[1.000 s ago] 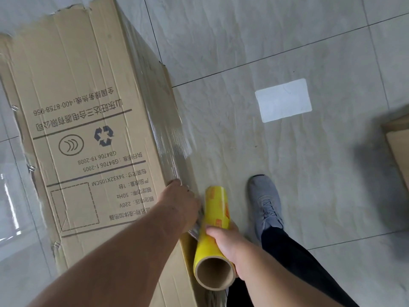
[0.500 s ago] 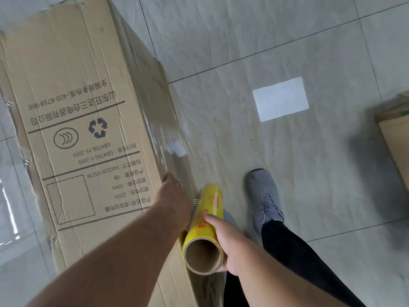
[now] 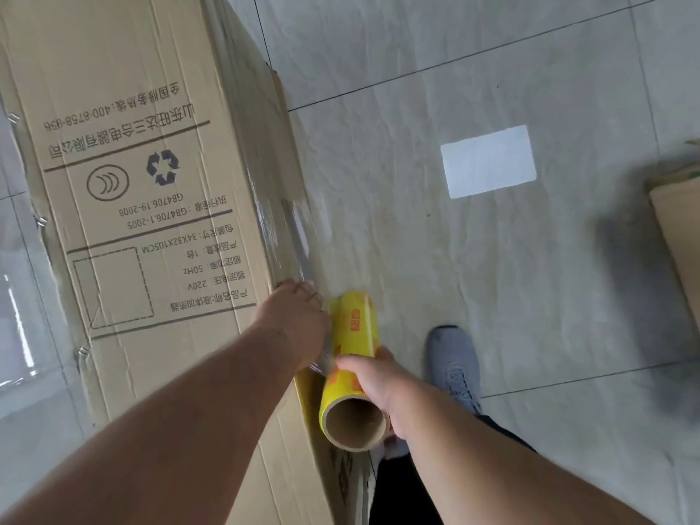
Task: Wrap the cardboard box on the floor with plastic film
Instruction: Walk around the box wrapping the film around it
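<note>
I am looking down at the cardboard box (image 3: 128, 206) lying on the tiled floor (image 3: 473, 297), my left hand (image 3: 299, 320) pressing flat on its right edge where the film (image 3: 291, 229) is clinging. My right hand (image 3: 375, 380) is gripping the yellow roll (image 3: 352, 346) just beside it. My grey shoe (image 3: 452, 358) is standing close by, a white rectangle (image 3: 488, 161) and another cardboard piece (image 3: 678, 229) lying farther right.

Tall printed cardboard box (image 3: 125, 206) on the floor, clear film (image 3: 280, 229) clinging to its side
</note>
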Action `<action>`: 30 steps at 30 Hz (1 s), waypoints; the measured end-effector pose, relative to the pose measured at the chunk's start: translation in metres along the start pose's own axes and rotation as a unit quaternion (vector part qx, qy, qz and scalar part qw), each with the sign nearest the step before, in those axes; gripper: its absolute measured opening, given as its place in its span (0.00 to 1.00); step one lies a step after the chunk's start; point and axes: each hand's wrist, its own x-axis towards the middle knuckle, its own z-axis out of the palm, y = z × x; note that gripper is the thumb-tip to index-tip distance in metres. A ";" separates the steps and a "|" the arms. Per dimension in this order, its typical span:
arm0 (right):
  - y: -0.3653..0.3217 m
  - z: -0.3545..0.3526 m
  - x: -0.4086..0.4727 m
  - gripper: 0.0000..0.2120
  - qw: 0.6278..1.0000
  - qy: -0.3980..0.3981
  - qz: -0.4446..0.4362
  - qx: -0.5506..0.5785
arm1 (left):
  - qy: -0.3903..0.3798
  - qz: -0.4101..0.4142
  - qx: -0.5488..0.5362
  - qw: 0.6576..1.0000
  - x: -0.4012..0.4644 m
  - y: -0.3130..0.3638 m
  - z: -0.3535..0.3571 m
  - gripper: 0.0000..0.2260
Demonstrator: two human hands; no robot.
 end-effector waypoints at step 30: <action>0.070 0.011 0.017 0.55 0.998 0.054 -0.004 -0.029 | -0.006 0.004 0.053 0.999 -0.001 0.034 0.019 0.32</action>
